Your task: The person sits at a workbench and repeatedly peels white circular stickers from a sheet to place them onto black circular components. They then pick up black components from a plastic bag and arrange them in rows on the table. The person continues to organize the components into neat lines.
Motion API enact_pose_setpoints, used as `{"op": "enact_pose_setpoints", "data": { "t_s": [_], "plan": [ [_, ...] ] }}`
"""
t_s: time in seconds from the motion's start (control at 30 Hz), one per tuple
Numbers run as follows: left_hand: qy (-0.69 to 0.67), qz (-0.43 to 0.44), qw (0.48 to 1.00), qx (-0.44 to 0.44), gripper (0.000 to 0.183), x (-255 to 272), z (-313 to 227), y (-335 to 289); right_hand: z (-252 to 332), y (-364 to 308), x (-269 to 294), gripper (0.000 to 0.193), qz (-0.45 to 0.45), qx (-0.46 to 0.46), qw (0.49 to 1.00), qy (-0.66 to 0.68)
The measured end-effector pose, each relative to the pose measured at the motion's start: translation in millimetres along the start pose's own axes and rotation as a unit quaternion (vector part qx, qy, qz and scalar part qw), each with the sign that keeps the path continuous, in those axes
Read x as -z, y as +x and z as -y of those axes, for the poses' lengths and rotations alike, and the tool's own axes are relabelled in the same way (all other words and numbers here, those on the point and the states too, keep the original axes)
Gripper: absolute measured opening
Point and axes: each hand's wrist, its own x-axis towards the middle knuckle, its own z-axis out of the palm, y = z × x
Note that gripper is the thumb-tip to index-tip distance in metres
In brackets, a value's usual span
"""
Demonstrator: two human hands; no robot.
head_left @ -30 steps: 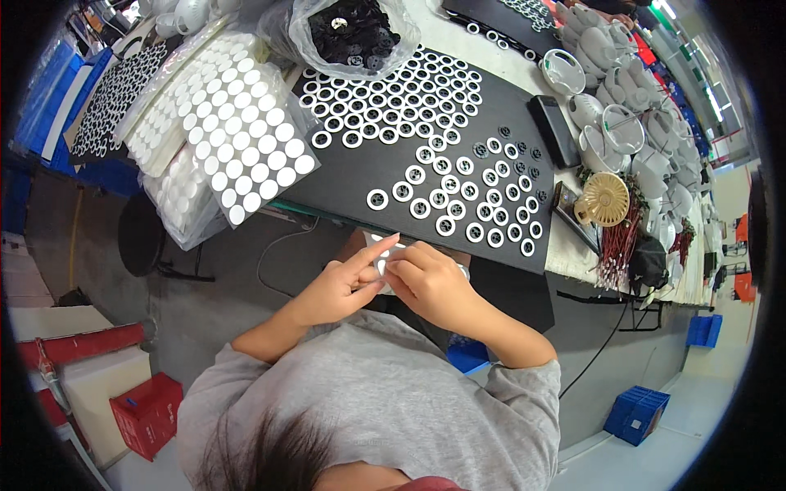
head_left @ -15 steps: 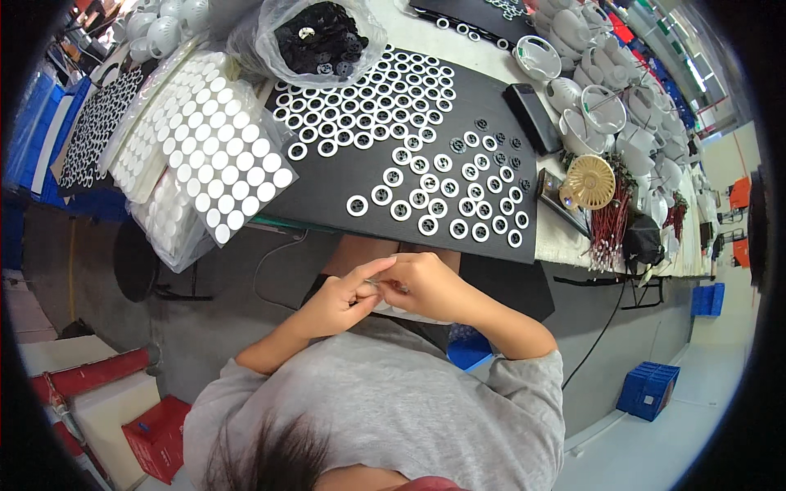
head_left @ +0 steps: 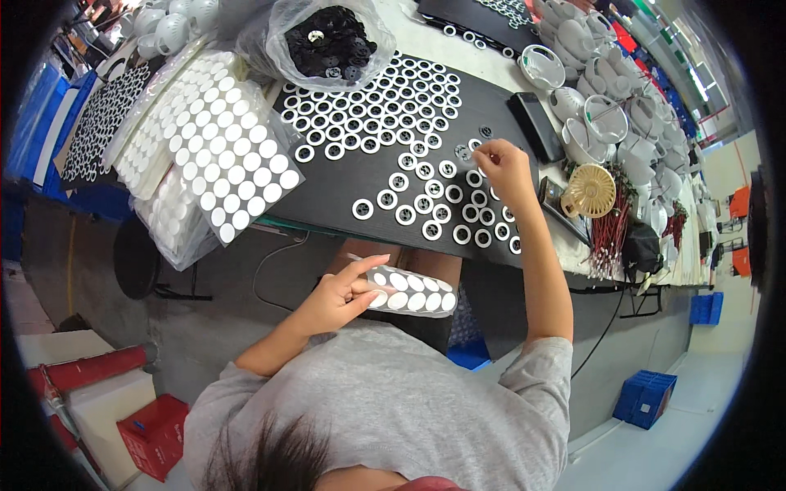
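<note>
Apparently light and bendy, the sheet [head_left: 416, 293] lay curved above your lap [head_left: 439, 263], likely best held by its edges. Your left hand [head_left: 329, 303] gripped its left end, forefinger and thumb parted. Your right hand [head_left: 505, 170] bunched its fingers over the mat [head_left: 319, 196]; whether they pinched anything, I couldn't tell.

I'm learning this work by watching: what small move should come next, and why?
Probably bring the right hand down onto the nearest black disc: its fingertips are right beside that disc, though contact or a held piece can't be made out, and the left hand has the white-dotted sheet.
</note>
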Motion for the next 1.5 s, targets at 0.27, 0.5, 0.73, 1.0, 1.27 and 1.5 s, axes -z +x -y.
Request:
{"op": "enact_pose_setpoints", "data": {
  "t_s": [0.27, 0.5, 0.73, 1.0, 1.27, 1.5],
  "plan": [
    [0.024, 0.003, 1.000, -0.015, 0.050, 0.6, -1.6, -1.8, -26.1, 23.0, -17.8, 0.018, 0.002, -0.060, 0.997, -0.050],
    [-0.026, 0.011, 0.999, 0.020, 0.049, -2.1, -1.4, -1.8, -22.8, 21.5, -20.6, 0.018, 0.005, -0.073, 0.993, -0.089],
    [-0.027, 0.004, 1.000, 0.010, 0.048, -3.0, 3.3, -1.6, -18.8, 16.9, -20.7, 0.017, -0.030, -0.041, 0.991, -0.126],
    [-0.066, -0.033, 0.997, -0.011, 0.047, 3.6, 1.1, -3.2, 60.4, -61.5, -13.9, 0.006, 0.196, 0.122, 0.967, 0.106],
    [-0.183, -0.076, 0.980, 0.012, 0.047, -0.7, -9.6, -1.4, 81.9, -115.8, -30.3, 0.019, 0.101, 0.253, 0.961, 0.038],
    [-0.017, -0.019, 1.000, -0.002, 0.038, 2.2, -8.0, -6.2, 73.4, -125.3, -36.7, 0.012, 0.176, 0.203, 0.958, 0.096]
  ]
}}
